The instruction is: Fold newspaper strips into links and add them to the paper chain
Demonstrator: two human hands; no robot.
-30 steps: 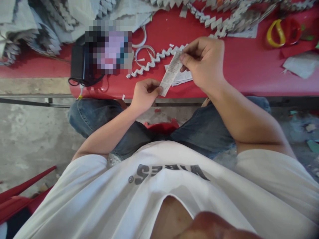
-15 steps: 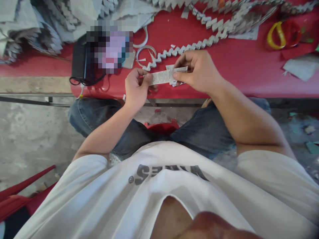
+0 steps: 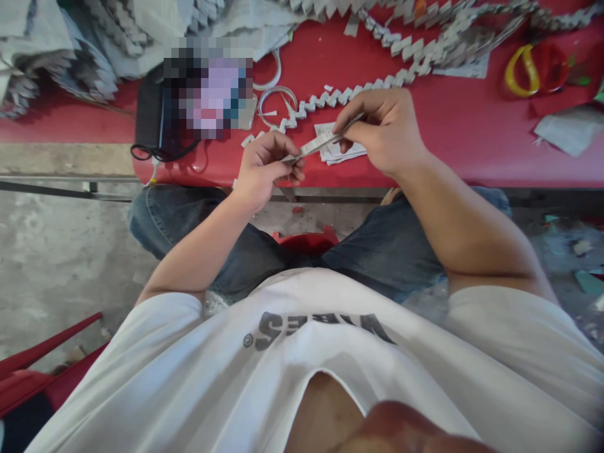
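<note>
Between both hands stretches a narrow strip of printed paper (image 3: 317,145), tilted so that its right end is higher. My left hand (image 3: 264,165) pinches its left end, fingers closed. The other end is gripped between thumb and fingers of my right hand (image 3: 384,129). Under the right hand, a small stack of printed paper strips (image 3: 333,153) lies on the red table (image 3: 226,168). Just beyond my hands runs a zigzag chain of folded paper (image 3: 325,100), its near end beside my left hand.
Rolls of tape (image 3: 278,104) lie behind my left hand, beside a black box-shaped object (image 3: 150,119) with a cord and a blurred-out item. Yellow-handled scissors (image 3: 521,70) sit far right, near a crumpled grey piece (image 3: 569,131). More folded paper chains (image 3: 453,31) spread along the back.
The strip has turned from flat-facing to nearly edge-on and looks narrower. My right hand has risen slightly to the right, uncovering more of the stack.
</note>
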